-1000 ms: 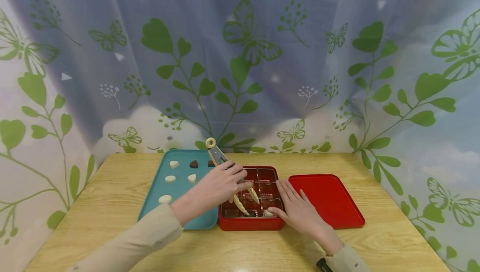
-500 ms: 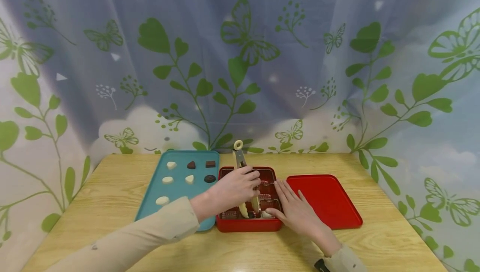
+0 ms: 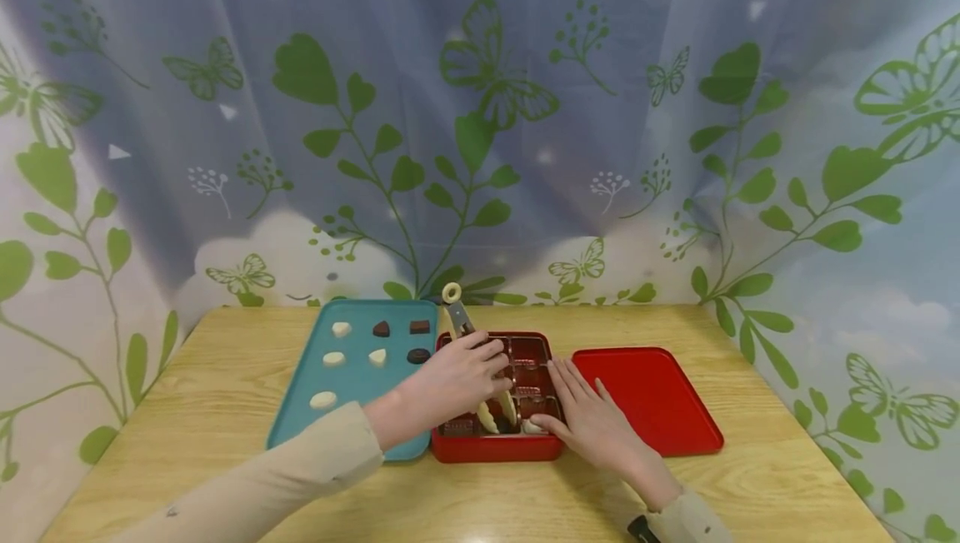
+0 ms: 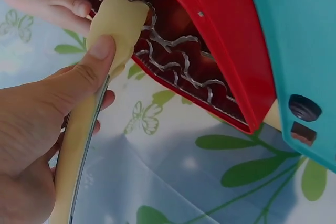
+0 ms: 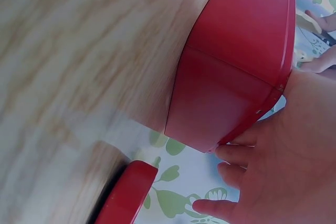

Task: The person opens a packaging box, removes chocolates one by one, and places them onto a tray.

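Observation:
In the head view my left hand [image 3: 461, 376] grips a pair of cream-edged metal tongs [image 3: 457, 315], their ring end tilted up and left. The tong tips reach down into the front middle compartment of the red box [image 3: 498, 449]. What lies between the tips is mostly hidden. The left wrist view shows the thumb pressing on one cream tong arm [image 4: 118, 22]. My right hand [image 3: 596, 422] rests along the box's right rim with fingers straight and thumb over the front right compartment, where a white chocolate [image 3: 531, 426] sits.
Left of the box, a teal tray [image 3: 288, 430] bears several white and dark chocolates, among them a round dark one [image 3: 417, 356] and a square dark one [image 3: 419, 326]. A flat red lid [image 3: 648, 401] lies to the right. Behind the wooden table [image 3: 187, 410] hangs a patterned curtain [image 3: 540, 193].
My left hand has shifted right, then slightly back left, with the tongs tilting upright and leaning left again. Their tips have come closer together, low in the box. The right hand stays put.

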